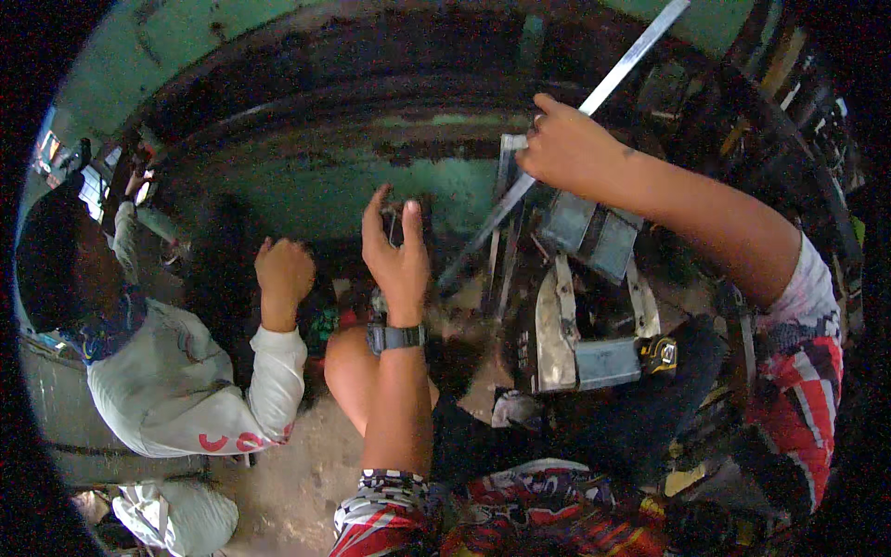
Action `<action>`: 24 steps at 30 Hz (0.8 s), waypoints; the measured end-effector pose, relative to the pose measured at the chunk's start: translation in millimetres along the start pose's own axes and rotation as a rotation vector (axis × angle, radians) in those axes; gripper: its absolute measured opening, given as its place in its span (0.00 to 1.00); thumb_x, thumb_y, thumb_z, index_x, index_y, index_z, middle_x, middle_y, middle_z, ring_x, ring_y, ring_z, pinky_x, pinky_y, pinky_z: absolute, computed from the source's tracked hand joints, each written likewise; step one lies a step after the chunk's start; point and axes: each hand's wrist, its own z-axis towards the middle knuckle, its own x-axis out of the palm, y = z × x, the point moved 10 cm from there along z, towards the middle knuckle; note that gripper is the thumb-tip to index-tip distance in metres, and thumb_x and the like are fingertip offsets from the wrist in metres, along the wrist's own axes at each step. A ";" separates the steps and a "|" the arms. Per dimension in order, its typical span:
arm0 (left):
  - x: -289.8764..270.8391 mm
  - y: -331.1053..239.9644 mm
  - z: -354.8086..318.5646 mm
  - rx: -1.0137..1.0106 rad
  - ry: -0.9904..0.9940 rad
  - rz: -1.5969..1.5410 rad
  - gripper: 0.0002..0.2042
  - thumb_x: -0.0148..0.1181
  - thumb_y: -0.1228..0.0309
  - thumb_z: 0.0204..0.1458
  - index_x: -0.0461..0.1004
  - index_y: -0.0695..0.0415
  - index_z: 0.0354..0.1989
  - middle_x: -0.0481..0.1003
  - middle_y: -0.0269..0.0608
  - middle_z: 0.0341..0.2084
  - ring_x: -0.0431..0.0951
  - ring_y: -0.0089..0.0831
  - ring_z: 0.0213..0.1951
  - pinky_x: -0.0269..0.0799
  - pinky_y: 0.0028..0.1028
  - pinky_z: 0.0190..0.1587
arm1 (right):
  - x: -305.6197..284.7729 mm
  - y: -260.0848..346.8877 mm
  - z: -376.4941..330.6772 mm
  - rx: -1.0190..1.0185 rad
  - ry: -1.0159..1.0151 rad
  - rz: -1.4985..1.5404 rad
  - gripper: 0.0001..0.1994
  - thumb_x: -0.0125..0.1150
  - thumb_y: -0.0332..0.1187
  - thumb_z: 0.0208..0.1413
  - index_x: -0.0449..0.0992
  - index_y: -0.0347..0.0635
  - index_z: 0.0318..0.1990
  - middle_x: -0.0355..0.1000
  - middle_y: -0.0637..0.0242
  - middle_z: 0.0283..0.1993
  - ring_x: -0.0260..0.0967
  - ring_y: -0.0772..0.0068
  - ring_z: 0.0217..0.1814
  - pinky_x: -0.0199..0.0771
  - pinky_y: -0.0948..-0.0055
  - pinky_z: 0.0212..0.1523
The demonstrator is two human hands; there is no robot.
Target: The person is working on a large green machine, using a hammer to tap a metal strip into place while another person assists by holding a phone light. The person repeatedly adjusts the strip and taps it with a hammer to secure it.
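Observation:
My right hand (575, 153) is closed around a long, straight, silvery metal bar (634, 58). The bar slants from the upper right down past my fist toward the dark area at the middle. My left hand (399, 251), with a dark watch (396, 336) on its wrist, is raised left of the bar's lower end and does not touch it. Its thumb and forefinger point up and stand apart. Something small and dark shows between them, and whether they touch it is unclear. Beneath my right forearm are grey rectangular metal pieces (594, 235).
A worn metal frame (557, 320) with a grey block (608, 362) stands by my leg, a yellow-and-black tape measure (659, 355) beside it. On the left sits a co-worker in a pale long-sleeved shirt (176, 385), one hand (285, 269) closed. A large rusty green metal panel (445, 181) curves ahead.

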 end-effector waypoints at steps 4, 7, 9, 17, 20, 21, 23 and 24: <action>-10.5 8.8 2.5 -0.065 -0.009 0.020 0.22 0.65 0.66 0.60 0.72 0.64 0.60 0.78 0.45 0.43 0.76 0.31 0.45 0.71 0.30 0.53 | 49.6 48.9 58.0 -0.050 0.307 0.262 0.05 0.62 0.32 0.52 0.84 0.48 0.34 0.82 0.65 0.32 0.81 0.64 0.38 0.76 0.56 0.46; -7.3 9.6 2.7 -0.082 0.007 0.039 0.22 0.64 0.67 0.60 0.72 0.63 0.60 0.78 0.44 0.43 0.76 0.30 0.44 0.71 0.30 0.53 | 85.5 93.1 88.8 -0.097 0.387 0.299 0.09 0.63 0.34 0.53 0.86 0.50 0.40 0.83 0.64 0.37 0.82 0.62 0.42 0.79 0.53 0.38; -5.9 7.4 3.0 -0.087 0.006 0.063 0.22 0.64 0.66 0.60 0.72 0.63 0.61 0.78 0.44 0.44 0.76 0.30 0.44 0.71 0.30 0.52 | 126.2 124.0 104.9 -0.152 0.541 0.315 0.11 0.65 0.37 0.52 0.86 0.53 0.42 0.83 0.68 0.41 0.81 0.60 0.45 0.79 0.54 0.37; 3.5 26.6 8.5 -0.199 -0.007 -0.036 0.23 0.63 0.66 0.60 0.71 0.62 0.62 0.78 0.43 0.46 0.76 0.29 0.45 0.71 0.30 0.53 | 280.5 250.9 175.6 -0.025 0.589 0.597 0.16 0.63 0.44 0.56 0.83 0.58 0.51 0.80 0.70 0.53 0.77 0.59 0.53 0.74 0.52 0.49; 10.5 23.4 7.5 -0.209 0.034 -0.044 0.23 0.63 0.67 0.61 0.71 0.62 0.62 0.77 0.42 0.45 0.76 0.29 0.45 0.72 0.30 0.53 | 302.8 266.4 175.2 0.029 0.599 0.752 0.16 0.61 0.43 0.58 0.82 0.56 0.52 0.80 0.68 0.54 0.77 0.61 0.54 0.74 0.54 0.50; 9.7 21.6 9.4 -0.181 0.034 -0.019 0.23 0.64 0.67 0.60 0.71 0.62 0.62 0.77 0.42 0.45 0.76 0.29 0.45 0.72 0.30 0.53 | 305.9 267.8 178.6 0.043 0.601 0.785 0.16 0.61 0.43 0.59 0.82 0.55 0.52 0.79 0.68 0.54 0.77 0.61 0.54 0.74 0.55 0.51; 11.5 23.2 9.1 -0.206 0.031 -0.042 0.23 0.64 0.68 0.60 0.71 0.62 0.62 0.77 0.43 0.45 0.76 0.30 0.45 0.72 0.30 0.53 | 314.4 269.4 180.0 0.069 0.614 0.847 0.16 0.60 0.42 0.60 0.81 0.54 0.53 0.79 0.67 0.55 0.77 0.62 0.55 0.74 0.56 0.52; 11.8 26.6 7.0 -0.257 0.027 -0.085 0.23 0.64 0.68 0.60 0.70 0.62 0.62 0.77 0.43 0.45 0.76 0.30 0.45 0.72 0.30 0.53 | 316.0 268.3 181.7 0.085 0.615 0.884 0.16 0.59 0.42 0.60 0.81 0.53 0.53 0.79 0.67 0.55 0.77 0.63 0.55 0.74 0.57 0.52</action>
